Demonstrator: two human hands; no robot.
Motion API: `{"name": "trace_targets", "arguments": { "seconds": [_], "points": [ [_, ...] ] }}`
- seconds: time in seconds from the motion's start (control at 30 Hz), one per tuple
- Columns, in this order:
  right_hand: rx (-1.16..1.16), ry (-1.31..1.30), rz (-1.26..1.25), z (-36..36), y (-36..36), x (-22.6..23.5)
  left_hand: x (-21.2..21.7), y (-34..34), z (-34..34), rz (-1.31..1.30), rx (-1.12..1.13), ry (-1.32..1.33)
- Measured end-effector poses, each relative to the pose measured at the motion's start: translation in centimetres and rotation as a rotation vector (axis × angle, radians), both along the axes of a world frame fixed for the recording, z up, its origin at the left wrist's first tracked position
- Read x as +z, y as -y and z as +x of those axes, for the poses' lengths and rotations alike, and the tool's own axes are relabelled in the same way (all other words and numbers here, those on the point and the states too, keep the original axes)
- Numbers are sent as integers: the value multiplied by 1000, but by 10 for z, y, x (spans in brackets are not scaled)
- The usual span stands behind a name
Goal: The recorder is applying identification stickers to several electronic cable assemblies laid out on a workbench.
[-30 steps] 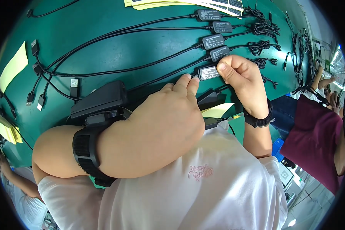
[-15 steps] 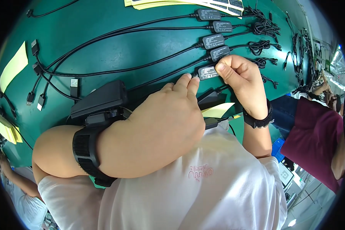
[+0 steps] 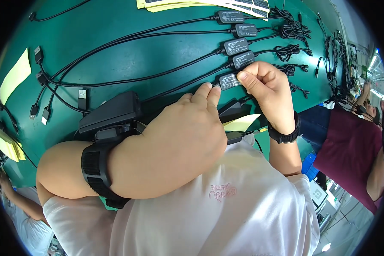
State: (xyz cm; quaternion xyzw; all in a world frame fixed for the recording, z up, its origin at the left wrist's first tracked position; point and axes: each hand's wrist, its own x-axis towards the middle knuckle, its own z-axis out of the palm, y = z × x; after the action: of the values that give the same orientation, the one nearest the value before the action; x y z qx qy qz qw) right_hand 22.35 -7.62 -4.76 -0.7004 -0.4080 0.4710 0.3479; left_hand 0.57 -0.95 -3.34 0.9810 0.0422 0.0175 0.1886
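A black USB cable with a small flat box on its cord, its box [image 3: 228, 81] bearing a dark label with pale print, lies under my fingers. My left hand [image 3: 190, 117] reaches across from the left, with its fingertips closed at the box's left end; its thumb is hidden. On the box's right end presses the thumb of my right hand [image 3: 269, 87], the other fingers curled beneath. Above it, several like cables with labelled boxes [image 3: 243, 60] lie in a row. Another black box [image 3: 231, 109] rests just below, partly covered by my left hand.
Coiled cable ends [image 3: 295, 32] lie at the right, USB plugs [image 3: 39, 55] at the left. Sticker sheets [image 3: 200, 4] sit at the far edge of the green table [image 3: 115, 51], yellow paper [image 3: 15, 77] at the left. A person in maroon [image 3: 350, 149] is at the right.
My hands and the cable keep nearly the same places, with only a very slight shift of the whole view. Far right, a background person's hands have moved.
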Motion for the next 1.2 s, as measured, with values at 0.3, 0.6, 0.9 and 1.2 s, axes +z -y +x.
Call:
{"name": "trace_targets", "arguments": {
  "seconds": [0.3, 0.6, 0.9, 1.2],
  "points": [
    [29, 41, -26, -1, 0, 3, 0, -1, -1, -12, -7, -6],
    [109, 59, 5, 3, -3, 3, 0, -2, 0, -12, -8, -7],
    [87, 22, -30, 3, -5, 5, 0, -1, 0, -6, -8, -9],
    [88, 63, -22, 2, -5, 4, 1, -2, -1, 0, -9, -3]
  ]
}}
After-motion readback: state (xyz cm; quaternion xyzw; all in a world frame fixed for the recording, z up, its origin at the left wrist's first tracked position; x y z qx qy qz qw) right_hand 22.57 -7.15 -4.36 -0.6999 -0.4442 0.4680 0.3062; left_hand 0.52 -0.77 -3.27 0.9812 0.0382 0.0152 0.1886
